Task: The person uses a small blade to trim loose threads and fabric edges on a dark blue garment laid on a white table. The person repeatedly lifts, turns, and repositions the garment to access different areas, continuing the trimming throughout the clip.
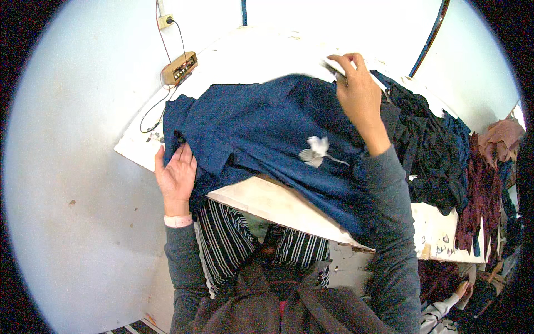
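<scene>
A dark blue garment [261, 117] lies spread and rumpled across the white table. My left hand [178, 173], palm up with its thumb apart and fingers extended, rests at the garment's left end. Its fingertips touch the cloth beside a small dark opening. Above the far right part of the garment, my right hand [360, 89] is raised and closed on a small dark metallic tool [335, 71]. Motion blur hides the tool's exact kind. On the blue cloth sits a white flower-shaped piece [316, 151] with a thin tail.
Black garments [428, 145] are heaped at the table's right, with maroon cloth [479, 195] and brown cloth [502, 139] beyond. A wooden power strip [181, 68] with cords stands at the far left. The white table edge [278, 206] runs before my striped-clad legs. Another person's hand [463, 289] shows at lower right.
</scene>
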A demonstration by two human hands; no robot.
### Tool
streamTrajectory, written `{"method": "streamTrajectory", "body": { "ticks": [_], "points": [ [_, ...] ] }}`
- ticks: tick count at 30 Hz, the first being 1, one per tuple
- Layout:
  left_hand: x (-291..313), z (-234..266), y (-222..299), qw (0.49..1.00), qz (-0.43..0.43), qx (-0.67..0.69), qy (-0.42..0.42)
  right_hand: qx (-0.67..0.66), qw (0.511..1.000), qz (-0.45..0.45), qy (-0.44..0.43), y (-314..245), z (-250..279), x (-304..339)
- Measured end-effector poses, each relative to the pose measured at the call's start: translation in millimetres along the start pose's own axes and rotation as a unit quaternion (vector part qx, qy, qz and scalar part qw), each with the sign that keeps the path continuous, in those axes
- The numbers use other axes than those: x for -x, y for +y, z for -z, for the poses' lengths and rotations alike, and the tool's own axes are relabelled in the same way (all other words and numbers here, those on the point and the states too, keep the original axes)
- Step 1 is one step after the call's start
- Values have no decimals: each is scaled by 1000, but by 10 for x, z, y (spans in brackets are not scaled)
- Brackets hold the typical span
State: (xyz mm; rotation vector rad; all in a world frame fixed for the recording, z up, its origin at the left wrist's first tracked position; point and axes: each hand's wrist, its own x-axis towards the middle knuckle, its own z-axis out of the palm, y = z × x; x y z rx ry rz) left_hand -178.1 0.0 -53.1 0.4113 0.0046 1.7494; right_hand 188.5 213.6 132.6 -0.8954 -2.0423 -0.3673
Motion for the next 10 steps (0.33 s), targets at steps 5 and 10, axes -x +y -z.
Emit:
{"method": "streamTrajectory", "body": {
  "ticks": [5,10],
  "points": [
    [301,-477,-432,775,-217,-511,301,-189,977,-45,-85,-260,45,692],
    [223,-832,-459,617,-84,-776,103,-235,928,-71,-279,-379,54,1292]
  ]
}}
